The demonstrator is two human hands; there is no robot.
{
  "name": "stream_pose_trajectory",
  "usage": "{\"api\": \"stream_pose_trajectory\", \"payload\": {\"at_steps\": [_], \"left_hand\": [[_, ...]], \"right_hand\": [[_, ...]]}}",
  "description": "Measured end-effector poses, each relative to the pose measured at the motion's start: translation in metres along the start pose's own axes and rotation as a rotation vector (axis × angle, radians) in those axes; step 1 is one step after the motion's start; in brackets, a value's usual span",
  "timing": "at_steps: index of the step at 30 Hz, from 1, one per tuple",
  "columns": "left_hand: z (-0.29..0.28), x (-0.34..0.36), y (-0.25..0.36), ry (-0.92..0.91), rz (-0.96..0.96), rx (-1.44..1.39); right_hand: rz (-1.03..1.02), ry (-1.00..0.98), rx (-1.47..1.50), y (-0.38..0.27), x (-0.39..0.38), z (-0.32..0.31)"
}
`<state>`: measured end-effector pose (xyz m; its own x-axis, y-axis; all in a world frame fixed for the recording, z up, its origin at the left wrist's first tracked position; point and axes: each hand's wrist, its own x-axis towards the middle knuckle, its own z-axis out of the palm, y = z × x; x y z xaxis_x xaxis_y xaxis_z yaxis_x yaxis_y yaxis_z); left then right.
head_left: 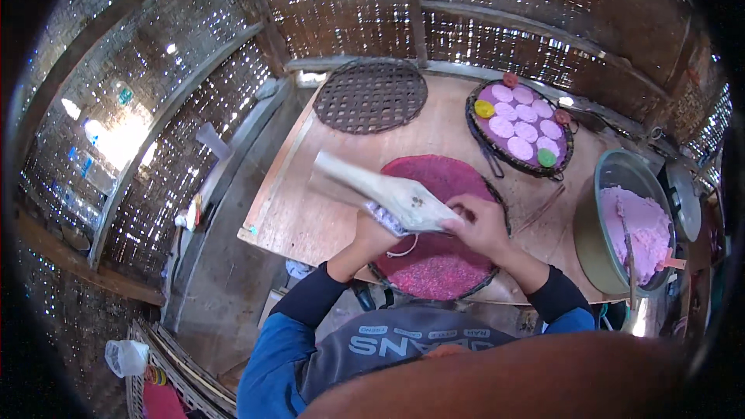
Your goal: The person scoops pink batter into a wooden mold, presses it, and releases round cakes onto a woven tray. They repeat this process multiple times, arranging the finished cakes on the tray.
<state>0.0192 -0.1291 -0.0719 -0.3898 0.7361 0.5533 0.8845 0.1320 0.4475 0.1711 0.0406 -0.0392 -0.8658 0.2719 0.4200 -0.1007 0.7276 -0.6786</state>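
Observation:
A whitish, flattened bag-like piece (407,200) with a dark spot is held between my hands, and its far left end is smeared by motion. My left hand (376,234) grips it from below on the left, next to a pale purple patterned part, with most fingers hidden. At its right end, my right hand (483,225) pinches the tip between thumb and fingers. Directly beneath lies a round tray (434,273) with a dark rim and a pink, speckled surface. A thin pale loop hangs under the piece, over the tray.
The wooden table (291,186) carries a dark openwork woven disc (372,95) at the back. Farther right stands a round tray (483,133) of pale pink discs, with a few yellow, green and red ones. A large bucket (587,244) of pink dough with a stick stands at the right.

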Motion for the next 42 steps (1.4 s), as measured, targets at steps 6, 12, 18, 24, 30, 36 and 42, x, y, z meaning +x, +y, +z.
{"api": "stream_pose_trajectory", "payload": {"at_steps": [6,12,18,24,30,36,42], "left_hand": [[0.018,0.052,0.037,-0.202,0.450,0.038],[-0.046,0.084,0.096,-0.094,0.597,0.613],[-0.057,0.076,0.120,-0.242,0.604,0.440],[-0.074,0.074,0.112,-0.686,0.143,0.064],[-0.032,0.060,0.065,-0.344,0.258,-0.528],[0.033,0.079,0.148,-0.058,0.167,-1.220],[0.005,0.106,0.149,0.413,0.631,-0.977]], "right_hand": [[-0.216,0.653,0.246,0.056,0.069,-0.049],[0.301,0.178,0.623,-0.015,0.078,-0.069],[-0.278,0.231,0.260,-0.078,0.037,-0.100],[-0.252,0.071,0.042,-0.116,-0.008,-0.134],[-0.487,0.965,1.031,-0.056,-0.029,-0.209],[0.083,1.279,1.146,0.016,-0.024,-0.128],[0.311,0.569,0.431,0.004,-0.090,-0.136]]}}
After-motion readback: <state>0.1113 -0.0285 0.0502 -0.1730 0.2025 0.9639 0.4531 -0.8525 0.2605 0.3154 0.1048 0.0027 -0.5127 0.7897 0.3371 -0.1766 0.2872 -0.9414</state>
